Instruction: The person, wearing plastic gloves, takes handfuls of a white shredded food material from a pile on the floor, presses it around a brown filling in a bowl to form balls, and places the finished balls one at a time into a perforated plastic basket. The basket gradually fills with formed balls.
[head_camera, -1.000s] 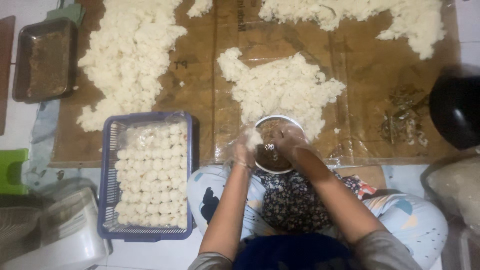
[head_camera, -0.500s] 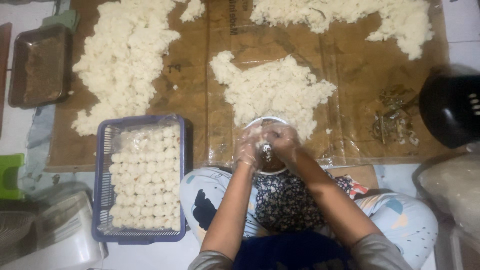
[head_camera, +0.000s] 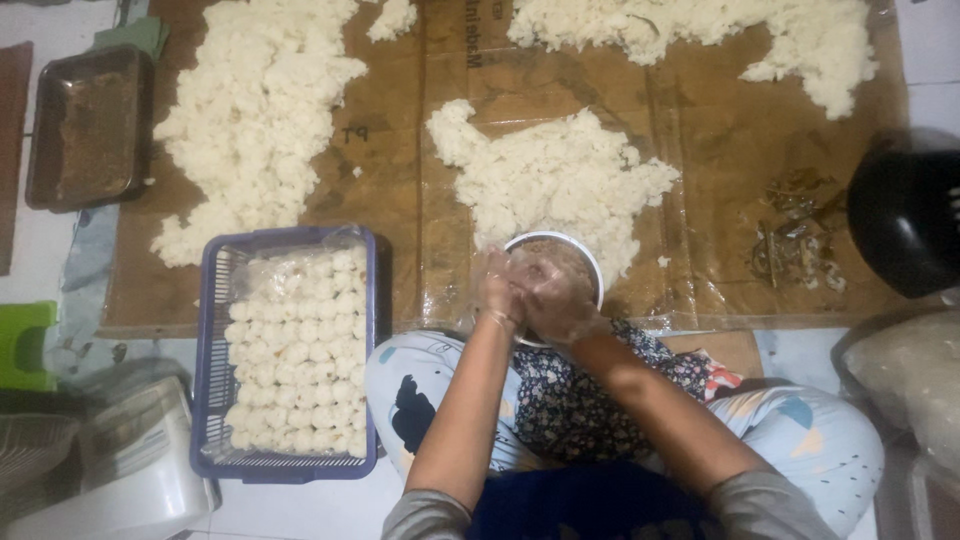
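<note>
- White sticky rice lay in heaps on a sheet of brown cardboard (head_camera: 700, 200) covered with clear plastic; the nearest heap (head_camera: 555, 180) sat just beyond the hands.
- The left hand (head_camera: 500, 290) and the right hand (head_camera: 555, 295), both in thin clear gloves, were pressed together over a round white-rimmed bowl (head_camera: 592, 262) at the near edge of the cardboard.
- Both hands were cupped and closed against each other; what they enclosed was hidden, so I could not tell what they gripped.
- The bowl held a brownish filling, mostly covered by the hands, and touched the near edge of the closest heap.
- A blue plastic basket (head_camera: 212, 380) stood on the floor to the person's left, lined with plastic and packed with rows of small white balls (head_camera: 295, 350).
- A dark metal tray (head_camera: 88, 125) with brown contents rested beyond the basket, at the far left edge of the cardboard.
- A large rice heap (head_camera: 260, 110) lay between that tray and the nearest heap.
- A black pot (head_camera: 905, 215) sat at the right edge, well apart from the hands.
- The person sat with patterned trousers (head_camera: 800, 430) showing below the forearms.
</note>
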